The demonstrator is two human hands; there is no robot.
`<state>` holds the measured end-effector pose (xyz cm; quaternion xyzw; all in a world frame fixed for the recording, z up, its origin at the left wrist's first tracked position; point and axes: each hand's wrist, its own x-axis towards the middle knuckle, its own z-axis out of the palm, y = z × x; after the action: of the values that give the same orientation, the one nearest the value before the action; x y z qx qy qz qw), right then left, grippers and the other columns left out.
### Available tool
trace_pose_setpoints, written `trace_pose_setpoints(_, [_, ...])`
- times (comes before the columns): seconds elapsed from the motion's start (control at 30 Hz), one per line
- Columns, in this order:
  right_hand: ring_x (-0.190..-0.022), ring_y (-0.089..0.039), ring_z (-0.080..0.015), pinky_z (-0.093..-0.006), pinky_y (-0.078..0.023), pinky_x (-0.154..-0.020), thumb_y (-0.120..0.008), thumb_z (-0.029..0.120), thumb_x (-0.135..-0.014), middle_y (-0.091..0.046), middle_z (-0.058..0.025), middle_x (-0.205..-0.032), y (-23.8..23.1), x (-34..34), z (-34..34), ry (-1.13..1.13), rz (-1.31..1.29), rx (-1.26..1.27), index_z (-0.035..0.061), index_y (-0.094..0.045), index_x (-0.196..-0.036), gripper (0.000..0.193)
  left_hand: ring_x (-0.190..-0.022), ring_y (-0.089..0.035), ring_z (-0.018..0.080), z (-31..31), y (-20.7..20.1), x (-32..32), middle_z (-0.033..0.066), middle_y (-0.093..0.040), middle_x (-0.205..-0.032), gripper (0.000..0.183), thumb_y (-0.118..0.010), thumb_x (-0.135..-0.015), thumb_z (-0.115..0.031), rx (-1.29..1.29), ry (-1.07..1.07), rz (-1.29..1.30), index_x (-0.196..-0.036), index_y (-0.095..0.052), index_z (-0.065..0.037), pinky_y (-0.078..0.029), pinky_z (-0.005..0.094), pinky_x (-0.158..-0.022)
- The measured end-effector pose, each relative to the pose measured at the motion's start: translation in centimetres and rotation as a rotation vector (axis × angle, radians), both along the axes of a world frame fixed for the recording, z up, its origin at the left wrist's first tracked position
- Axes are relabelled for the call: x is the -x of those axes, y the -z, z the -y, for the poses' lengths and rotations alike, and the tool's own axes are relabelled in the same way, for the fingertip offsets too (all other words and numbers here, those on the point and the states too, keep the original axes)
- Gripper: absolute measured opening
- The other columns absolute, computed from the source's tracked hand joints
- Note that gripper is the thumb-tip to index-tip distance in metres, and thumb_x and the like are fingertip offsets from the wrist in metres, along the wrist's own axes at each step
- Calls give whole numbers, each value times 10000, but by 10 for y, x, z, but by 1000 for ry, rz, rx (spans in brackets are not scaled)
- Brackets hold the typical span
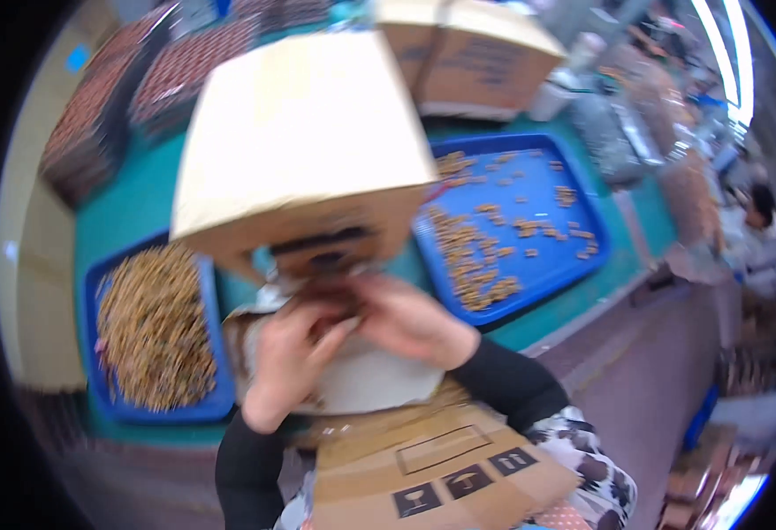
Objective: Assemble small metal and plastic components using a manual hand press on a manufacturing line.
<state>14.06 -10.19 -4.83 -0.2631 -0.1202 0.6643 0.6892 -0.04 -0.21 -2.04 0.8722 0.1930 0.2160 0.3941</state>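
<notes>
My left hand (286, 358) and my right hand (419, 322) meet in front of the tall cardboard box (304, 132). The left fingers are bent together in a pinch. From the other side, the right fingers close in at the same spot. Whatever they hold is small, blurred and mostly hidden by the fingers. Under the hands lies a white, rounded surface (379, 382), with brownish pieces along its left side. Just behind the fingers, the lower face of the tall box has a dark opening (326, 256).
A blue tray (222, 353) heaped with thin brownish pieces stands left. Another blue tray (529, 305), right, holds scattered small brass-coloured pieces. An open carton's flap (441, 473) lies nearest me. Behind stand a second cardboard box (485, 75) and stacked reddish-brown racks (189, 71) on the green table (136, 199).
</notes>
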Motion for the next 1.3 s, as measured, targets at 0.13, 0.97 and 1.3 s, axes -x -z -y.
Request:
trace_pose_setpoints(0.13, [-1040,-556,-147,-314,-468,-865,-490,280,-978,-573,-71,-1171,-1,1,2,-4,-12,13,53,-493,-1289,385,-586,-538,151,8,2,2,64,-559,-684,129,-710,-735,-63,124,-59,-65,-814,-618,-18,-439,281,-550])
trace_pose_setpoints(0.97, [-794,-597,-112,-233,-528,-674,-605,141,-914,-594,-42,-940,2,-4,2,-36,361,82,10,-530,-1138,270,-554,-387,21,-7,-6,8,-39,-511,-719,130,-659,-803,-93,931,-201,117,-866,-587,-6,-303,177,-488])
trace_pose_setpoints(1.3, [-719,-561,-88,-213,-471,-595,-579,64,-893,-594,-38,-854,-6,-2,4,21,369,68,-9,-583,-1130,248,-564,-467,138,4,-4,11,44,-535,-670,138,-690,-760,-48,-88,-117,183,-894,-675,-21,-379,279,-522])
